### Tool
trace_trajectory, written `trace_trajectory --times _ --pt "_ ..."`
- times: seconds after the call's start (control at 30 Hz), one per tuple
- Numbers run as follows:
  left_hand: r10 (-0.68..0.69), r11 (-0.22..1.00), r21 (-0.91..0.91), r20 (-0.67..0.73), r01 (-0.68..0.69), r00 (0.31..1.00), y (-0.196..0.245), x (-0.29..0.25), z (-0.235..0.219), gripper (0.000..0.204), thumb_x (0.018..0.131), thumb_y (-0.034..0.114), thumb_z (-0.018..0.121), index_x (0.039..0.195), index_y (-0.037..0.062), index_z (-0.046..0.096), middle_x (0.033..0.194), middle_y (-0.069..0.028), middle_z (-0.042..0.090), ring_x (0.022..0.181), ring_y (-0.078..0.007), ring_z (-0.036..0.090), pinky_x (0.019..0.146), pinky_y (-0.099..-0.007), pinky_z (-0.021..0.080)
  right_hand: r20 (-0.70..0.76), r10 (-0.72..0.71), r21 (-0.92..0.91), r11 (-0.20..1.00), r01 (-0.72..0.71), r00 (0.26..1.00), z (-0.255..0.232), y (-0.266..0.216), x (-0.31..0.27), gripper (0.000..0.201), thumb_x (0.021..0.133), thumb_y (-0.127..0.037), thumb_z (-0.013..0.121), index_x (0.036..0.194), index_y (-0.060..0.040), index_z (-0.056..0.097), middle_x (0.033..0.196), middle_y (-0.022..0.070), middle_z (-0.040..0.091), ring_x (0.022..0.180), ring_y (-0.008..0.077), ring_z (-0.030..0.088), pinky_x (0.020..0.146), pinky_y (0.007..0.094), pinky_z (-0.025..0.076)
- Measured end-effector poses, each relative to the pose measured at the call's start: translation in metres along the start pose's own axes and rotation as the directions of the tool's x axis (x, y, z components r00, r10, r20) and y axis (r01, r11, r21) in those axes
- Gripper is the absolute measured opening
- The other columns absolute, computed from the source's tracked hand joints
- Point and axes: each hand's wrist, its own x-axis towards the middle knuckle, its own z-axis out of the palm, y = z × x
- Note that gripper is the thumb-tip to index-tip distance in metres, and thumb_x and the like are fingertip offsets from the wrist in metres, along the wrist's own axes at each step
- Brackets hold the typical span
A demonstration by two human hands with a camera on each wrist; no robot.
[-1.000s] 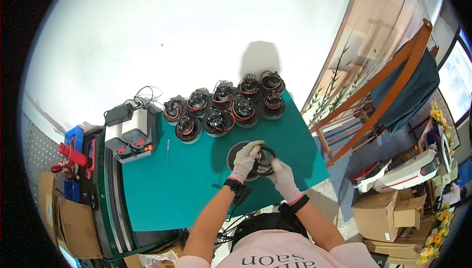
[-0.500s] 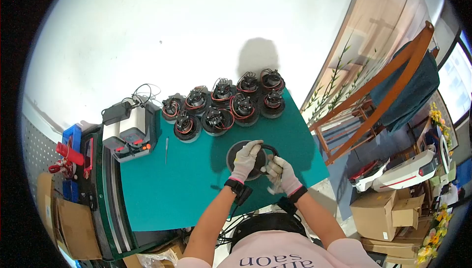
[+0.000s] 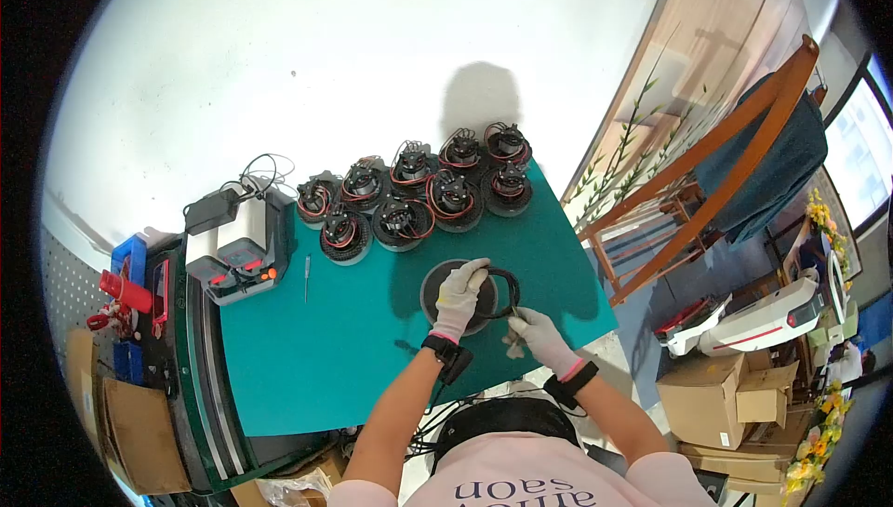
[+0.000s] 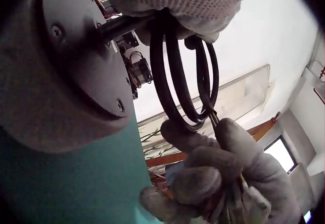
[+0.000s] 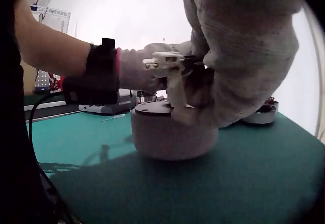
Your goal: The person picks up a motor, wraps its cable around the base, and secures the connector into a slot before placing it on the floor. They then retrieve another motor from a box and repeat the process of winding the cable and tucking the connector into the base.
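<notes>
A round grey part with a dark screwed top stands on the green table; the left wrist view shows its screws and a black cable coming from its centre. My gloved left hand is above the part, gripping the top of the looped cable. To the right, my gloved right hand pinches the lower end of the loops, where thin wires come out. In the right wrist view a white connector hangs by the right hand, with the grey part behind and below.
Several black round units with red and black wires stand in rows at the back of the table. A thin screwdriver-like tool lies left of centre. A white and black device stands at the left edge, beside red and blue items.
My right hand has moved down and right, away from my left hand, and the cable loops now show stretched between them. The left hand stays over the grey part. The head view has shifted slightly.
</notes>
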Motion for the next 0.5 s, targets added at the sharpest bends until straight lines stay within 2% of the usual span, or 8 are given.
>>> trace_trajectory --times 0.1,0.17,0.2,0.23,0.3,0.33,0.43,0.5 --pt "-0.011 0.998 -0.062 0.024 0.012 1.0 0.001 0.001 -0.003 0.021 0.087 0.018 0.054 0.101 0.0055 0.062 0.093 -0.0072 0.065 0.089 -0.0164 0.059 0.081 -0.0259 0.043 -0.065 0.067 -0.266 0.96 -0.082 0.996 -0.01 -0.023 -0.024 0.022 0.087 -0.017 0.054 0.105 -0.0037 0.057 0.079 0.0037 0.057 0.077 0.0146 0.056 0.065 0.0294 0.048" --pt "-0.026 0.998 -0.053 0.047 0.028 0.999 0.005 0.001 -0.004 0.021 0.087 0.018 0.054 0.101 0.0057 0.062 0.093 -0.007 0.064 0.09 -0.0167 0.059 0.082 -0.0261 0.043 0.121 -0.319 -0.719 0.625 0.304 0.94 -0.031 -0.02 -0.03 0.019 0.086 -0.026 0.055 0.093 -0.0106 0.062 0.083 0.0061 0.06 0.072 0.0292 0.058 0.066 0.0339 0.046" --pt "-0.041 0.998 -0.042 0.063 0.044 0.997 0.006 0.0 -0.005 0.02 0.087 0.018 0.054 0.101 0.0059 0.062 0.094 -0.0068 0.064 0.091 -0.017 0.059 0.082 -0.0264 0.043 0.188 -0.465 -0.756 0.493 0.43 0.865 -0.04 -0.012 -0.024 0.019 0.082 -0.027 0.058 0.089 -0.0106 0.064 0.082 0.0089 0.061 0.072 0.0331 0.057 0.067 0.0349 0.046" --pt "-0.04 0.998 -0.042 0.061 0.043 0.997 0.006 0.0 -0.006 0.02 0.087 0.018 0.054 0.101 0.0059 0.062 0.094 -0.0068 0.064 0.091 -0.017 0.059 0.082 -0.0264 0.043 0.19 -0.465 -0.756 0.492 0.431 0.865 -0.041 -0.013 -0.022 0.019 0.082 -0.027 0.058 0.089 -0.0106 0.064 0.082 0.0089 0.061 0.072 0.0331 0.057 0.067 0.0349 0.046" --pt "0.0 0.991 -0.13 0.101 0.013 0.995 0.003 0.002 -0.009 0.02 0.088 0.019 0.053 0.101 0.0064 0.062 0.089 -0.0031 0.063 0.084 -0.0131 0.058 0.078 -0.0243 0.043 0.393 -0.651 -0.912 -0.185 0.366 0.649 -0.042 -0.019 -0.014 0.018 0.081 -0.023 0.059 0.09 -0.0086 0.064 0.079 0.0112 0.061 0.075 0.0301 0.059 0.067 0.0339 0.046" --pt "0.002 0.991 -0.131 0.093 0.01 0.996 -0.001 0.003 -0.009 0.02 0.088 0.019 0.053 0.101 0.0064 0.062 0.089 -0.0031 0.063 0.084 -0.0131 0.058 0.078 -0.0243 0.043 0.4 -0.65 -0.909 -0.192 0.371 0.646 -0.039 -0.016 -0.008 0.018 0.081 -0.023 0.059 0.09 -0.0086 0.064 0.079 0.0112 0.061 0.075 0.0301 0.059 0.067 0.0339 0.046" --pt "-0.057 0.976 -0.203 0.118 0.081 0.991 -0.008 0.004 -0.009 0.021 0.088 0.02 0.054 0.1 0.0061 0.062 0.085 -0.0023 0.062 0.075 -0.0116 0.054 0.072 -0.0229 0.042 0.159 -0.628 -0.971 0.039 0.235 0.762 -0.024 0.004 0.015 0.017 0.079 -0.018 0.06 0.09 -0.0059 0.064 0.08 0.0117 0.061 0.076 0.0289 0.059 0.067 0.0344 0.045" --pt "-0.172 0.936 -0.288 0.134 0.204 0.976 -0.003 0.004 -0.011 0.02 0.088 0.02 0.053 0.1 0.0071 0.063 0.081 0.0008 0.059 0.073 -0.0086 0.052 0.07 -0.0215 0.042 -0.213 -0.616 -0.773 0.581 0.255 0.758 -0.018 0.015 0.03 0.021 0.078 -0.012 0.061 0.098 -0.0052 0.064 0.078 0.0119 0.062 0.072 0.0242 0.06 0.064 0.0293 0.046"
